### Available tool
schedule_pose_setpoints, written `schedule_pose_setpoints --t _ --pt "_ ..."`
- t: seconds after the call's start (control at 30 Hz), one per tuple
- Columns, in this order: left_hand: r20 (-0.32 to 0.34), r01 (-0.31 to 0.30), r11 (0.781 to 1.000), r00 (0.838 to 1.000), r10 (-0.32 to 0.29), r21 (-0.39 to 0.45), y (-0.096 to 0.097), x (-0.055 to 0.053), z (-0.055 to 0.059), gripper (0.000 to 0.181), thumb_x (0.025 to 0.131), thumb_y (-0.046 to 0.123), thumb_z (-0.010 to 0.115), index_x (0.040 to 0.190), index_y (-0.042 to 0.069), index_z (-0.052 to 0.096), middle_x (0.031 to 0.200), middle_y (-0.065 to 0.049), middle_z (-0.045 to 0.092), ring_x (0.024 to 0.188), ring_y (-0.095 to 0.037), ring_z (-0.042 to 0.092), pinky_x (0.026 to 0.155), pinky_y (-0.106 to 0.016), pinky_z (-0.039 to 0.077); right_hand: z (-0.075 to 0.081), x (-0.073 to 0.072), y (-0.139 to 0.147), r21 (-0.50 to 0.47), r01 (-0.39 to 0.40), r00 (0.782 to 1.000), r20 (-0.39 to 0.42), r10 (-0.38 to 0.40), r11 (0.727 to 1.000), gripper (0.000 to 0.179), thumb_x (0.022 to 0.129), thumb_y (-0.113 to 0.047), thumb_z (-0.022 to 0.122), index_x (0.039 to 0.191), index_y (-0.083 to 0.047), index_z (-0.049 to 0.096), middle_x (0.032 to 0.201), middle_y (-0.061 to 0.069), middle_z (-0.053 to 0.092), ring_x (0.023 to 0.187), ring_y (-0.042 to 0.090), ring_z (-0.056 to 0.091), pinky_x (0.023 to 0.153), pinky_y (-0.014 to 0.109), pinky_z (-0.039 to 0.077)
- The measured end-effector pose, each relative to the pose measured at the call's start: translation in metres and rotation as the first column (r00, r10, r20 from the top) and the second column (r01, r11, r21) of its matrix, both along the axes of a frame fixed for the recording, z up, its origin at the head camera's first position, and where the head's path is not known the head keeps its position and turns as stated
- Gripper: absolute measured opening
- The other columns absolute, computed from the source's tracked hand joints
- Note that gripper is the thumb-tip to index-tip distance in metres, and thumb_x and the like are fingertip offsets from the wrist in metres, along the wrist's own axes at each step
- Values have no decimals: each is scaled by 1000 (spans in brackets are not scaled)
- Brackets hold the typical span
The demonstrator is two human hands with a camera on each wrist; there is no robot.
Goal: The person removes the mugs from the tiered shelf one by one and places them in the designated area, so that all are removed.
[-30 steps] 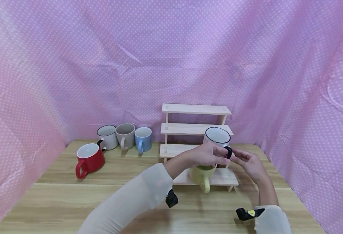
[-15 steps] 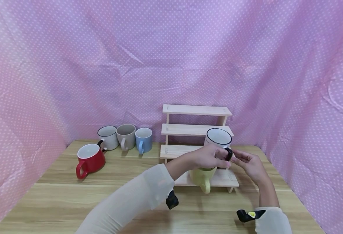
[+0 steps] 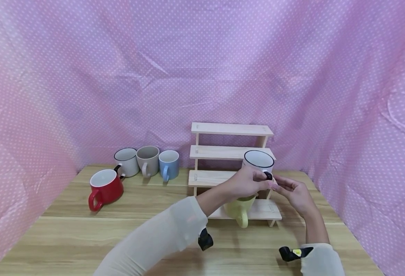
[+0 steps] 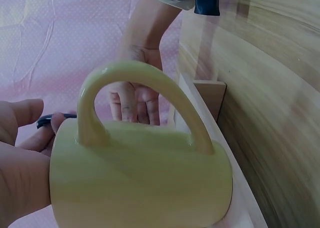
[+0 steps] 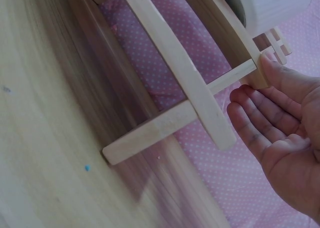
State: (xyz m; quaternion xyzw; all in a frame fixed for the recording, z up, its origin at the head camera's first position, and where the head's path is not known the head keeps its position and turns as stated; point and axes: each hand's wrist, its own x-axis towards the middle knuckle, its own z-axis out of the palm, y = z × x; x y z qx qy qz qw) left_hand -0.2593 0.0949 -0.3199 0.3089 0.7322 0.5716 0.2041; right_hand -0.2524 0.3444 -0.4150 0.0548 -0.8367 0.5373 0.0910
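A white mug with a black rim stands at the right end of the second-lowest tier of a pale wooden tiered shelf. My left hand reaches over a yellow mug and holds the white mug by its black handle, thumb and fingers around it. The yellow mug sits on the lowest tier, handle facing the front; it fills much of the left wrist view. My right hand pinches the end of the white mug's board, thumb on top and fingertips beneath.
On the left of the wooden table are a red mug, a white mug with a black handle, a grey-beige mug and a light blue mug. A pink dotted cloth hangs behind and around.
The white mug has shifted slightly right, and its black handle has turned a little, showing less now. My left fingers moved with it. My right hand stays at the board's end.
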Motion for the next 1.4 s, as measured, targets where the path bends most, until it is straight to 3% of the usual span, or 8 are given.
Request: schedule_pose_setpoints --t 0.13,0.3,0.5,0.67,0.93,1.2,1.4 --pt "80 10 996 997 -17 87 1 1 1 25 102 16 66 113 -6 73 120 -15 70 88 -17 74 84 -24 58 -1 -1 1 -1 3 1000 -6 -3 1000 57 97 -26 73 141 7 55 131 16 67 106 -4 65 89 15 54" --pt "133 22 991 990 -40 134 1 2 2 28 103 14 64 119 -9 68 129 -18 66 103 -23 74 93 -25 57 -1 -2 0 -3 3 1000 -5 -3 1000 57 97 -26 73 141 6 56 131 18 66 106 -3 65 89 15 54" --pt "187 8 975 981 -51 221 5 2 2 28 104 9 60 112 -17 67 118 -24 67 107 -30 71 89 -30 60 1 0 0 -4 9 1000 14 -9 1000 60 97 -29 73 142 5 55 137 25 61 107 -4 64 90 15 53" --pt "261 -52 949 965 -33 312 10 1 0 26 104 8 60 102 -16 70 106 -26 69 113 -39 66 90 -39 60 0 0 0 -12 -1 1000 14 1 1000 60 97 -29 73 143 4 54 138 24 59 109 -4 63 91 15 53" --pt "338 -185 936 938 77 301 14 3 1 33 104 20 63 89 -8 72 94 -17 71 101 -33 70 82 -41 63 -2 -2 0 -6 -8 1000 0 8 1000 57 98 -26 72 142 5 55 139 26 59 109 -5 63 91 15 53" --pt "343 -209 937 934 105 281 14 6 3 32 103 18 63 85 -8 71 97 -15 70 94 -27 71 81 -43 63 1 1 0 -5 -6 1000 23 6 1000 58 99 -28 71 143 4 54 140 26 57 108 -5 62 91 15 52" --pt "336 -205 946 935 112 253 13 8 4 33 101 13 64 82 -13 72 86 -15 71 81 -19 69 78 -43 64 4 3 -2 -9 3 1000 16 -3 1000 55 99 -22 71 141 9 54 134 26 62 105 -5 63 90 15 53"
